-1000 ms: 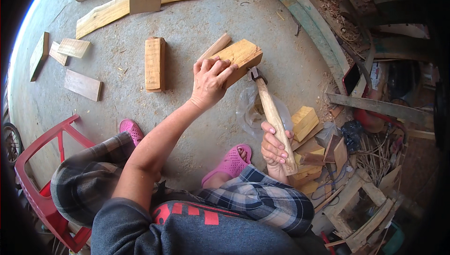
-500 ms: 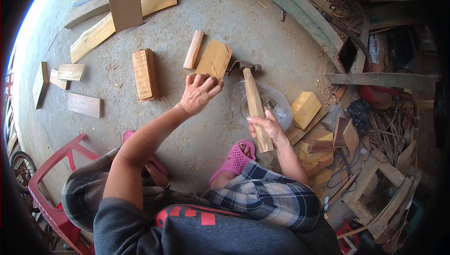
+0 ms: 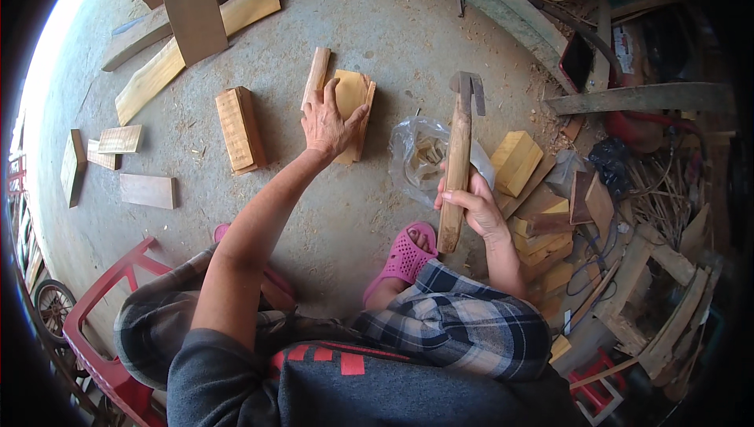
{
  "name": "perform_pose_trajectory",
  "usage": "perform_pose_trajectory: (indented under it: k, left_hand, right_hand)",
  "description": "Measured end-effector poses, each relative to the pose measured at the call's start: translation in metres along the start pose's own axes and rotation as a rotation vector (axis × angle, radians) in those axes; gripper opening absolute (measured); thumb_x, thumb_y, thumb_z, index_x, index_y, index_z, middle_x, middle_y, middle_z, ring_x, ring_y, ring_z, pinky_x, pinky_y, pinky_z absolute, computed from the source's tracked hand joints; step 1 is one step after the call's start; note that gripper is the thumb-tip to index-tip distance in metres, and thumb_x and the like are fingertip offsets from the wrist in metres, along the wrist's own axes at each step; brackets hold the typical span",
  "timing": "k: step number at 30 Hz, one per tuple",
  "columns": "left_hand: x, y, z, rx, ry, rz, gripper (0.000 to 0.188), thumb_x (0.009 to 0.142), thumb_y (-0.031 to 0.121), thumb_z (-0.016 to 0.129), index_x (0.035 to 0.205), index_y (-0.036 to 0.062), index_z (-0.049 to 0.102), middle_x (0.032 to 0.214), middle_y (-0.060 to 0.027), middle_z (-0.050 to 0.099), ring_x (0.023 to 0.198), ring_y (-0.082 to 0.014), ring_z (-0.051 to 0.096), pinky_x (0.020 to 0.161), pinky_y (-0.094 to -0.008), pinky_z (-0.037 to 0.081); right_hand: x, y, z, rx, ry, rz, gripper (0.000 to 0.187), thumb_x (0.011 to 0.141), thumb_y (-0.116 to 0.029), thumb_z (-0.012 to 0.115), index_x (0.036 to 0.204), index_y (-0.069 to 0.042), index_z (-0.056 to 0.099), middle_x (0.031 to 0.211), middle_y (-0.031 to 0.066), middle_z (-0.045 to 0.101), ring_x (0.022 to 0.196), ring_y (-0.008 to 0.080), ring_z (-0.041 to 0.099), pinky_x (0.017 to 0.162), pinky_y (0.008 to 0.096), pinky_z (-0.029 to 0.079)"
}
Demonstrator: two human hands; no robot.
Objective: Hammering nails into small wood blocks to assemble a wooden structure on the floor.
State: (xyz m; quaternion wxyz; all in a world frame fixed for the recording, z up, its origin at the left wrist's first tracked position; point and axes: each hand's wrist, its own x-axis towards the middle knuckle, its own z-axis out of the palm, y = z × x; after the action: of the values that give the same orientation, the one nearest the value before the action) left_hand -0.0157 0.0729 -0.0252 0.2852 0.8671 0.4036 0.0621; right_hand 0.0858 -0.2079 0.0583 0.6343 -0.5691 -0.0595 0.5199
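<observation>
On the far left, an angled wood piece (image 3: 72, 168) lies on the concrete floor (image 3: 275, 219), with small pale offcuts (image 3: 120, 139) just beside it and a flat grey-brown offcut (image 3: 148, 190) below. Further right a long dark board (image 3: 188, 7) lies across a pale curved one, and nearer the person is a thick wooden block (image 3: 238, 130), well apart from the hands.

Next comes a thin wooden strip (image 3: 316, 77), its near end by the fingers of the left hand (image 3: 330, 124). That hand is spread, fingers apart, over the yellowish block (image 3: 351, 87), which sits on the floor in front of the person; how firmly it presses cannot be told. To its right lies a clear plastic bag (image 3: 407, 161), its contents too blurred to name. The hammer (image 3: 459, 144) slants up past the bag, its handle clamped in the right hand (image 3: 475, 203), its head well apart from the block. Yellow wood pieces (image 3: 514, 164) are piled beyond.

The step in hand looks like placing or steadying the block while the hammer is kept out of the way. Any blow would seem to call for a firmer left-hand hold, fingers clear of the struck spot
</observation>
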Motion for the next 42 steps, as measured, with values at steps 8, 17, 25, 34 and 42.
perform_pose_trajectory:
  k: [8,17,25,34,42]
  left_hand:
    - [0.046,0.041,-0.006,0.103,-0.220,-0.166,0.087,0.070,0.046,0.080,0.144,0.0228,0.041,0.137,-0.0226,0.037,0.126,-0.0454,0.041,0.106,-0.0495,0.039]
    - [0.014,0.051,-0.043,-0.146,0.341,0.383,0.067,0.071,0.048,0.083,0.127,0.0233,0.055,0.127,-0.0220,0.036,0.112,-0.0397,0.044,0.095,-0.0484,0.044]
    - [0.056,0.062,-0.065,0.017,0.099,0.480,0.058,0.079,0.042,0.078,0.120,0.0071,0.055,0.111,-0.0144,0.063,0.107,-0.0339,0.059,0.096,-0.0450,0.046]
    - [0.072,0.063,-0.081,0.190,-0.101,0.461,0.058,0.078,0.036,0.080,0.122,0.0105,0.054,0.114,-0.0132,0.061,0.106,-0.0314,0.060,0.098,-0.0443,0.047]
    - [0.075,0.059,-0.077,0.177,-0.071,0.546,0.060,0.076,0.036,0.082,0.121,0.0097,0.054,0.116,-0.0120,0.060,0.103,-0.0326,0.058,0.096,-0.0443,0.046]
  right_hand:
    - [0.008,0.033,0.018,-0.516,0.234,-0.098,0.052,0.078,-0.008,0.074,0.122,0.000,0.049,0.078,0.0029,0.059,0.059,0.0095,0.057,0.049,0.0247,0.049]
    - [0.007,0.029,0.038,-0.360,0.236,-0.208,0.043,0.083,-0.012,0.071,0.116,0.002,0.049,0.079,0.0051,0.060,0.059,0.0108,0.059,0.051,0.0259,0.050]
    - [0.020,0.034,0.029,-0.329,0.234,-0.113,0.049,0.083,-0.018,0.071,0.121,0.003,0.048,0.083,0.0061,0.061,0.061,0.0111,0.062,0.051,0.0255,0.053]
    - [0.058,-0.016,0.051,-0.523,0.274,-0.531,0.044,0.083,-0.027,0.070,0.107,0.001,0.048,0.082,0.0118,0.059,0.079,0.0173,0.063,0.066,0.0364,0.052]
    - [0.066,-0.024,0.028,-0.533,0.277,-0.101,0.041,0.079,-0.022,0.067,0.105,0.004,0.049,0.081,0.0135,0.061,0.077,0.0216,0.066,0.068,0.0383,0.053]
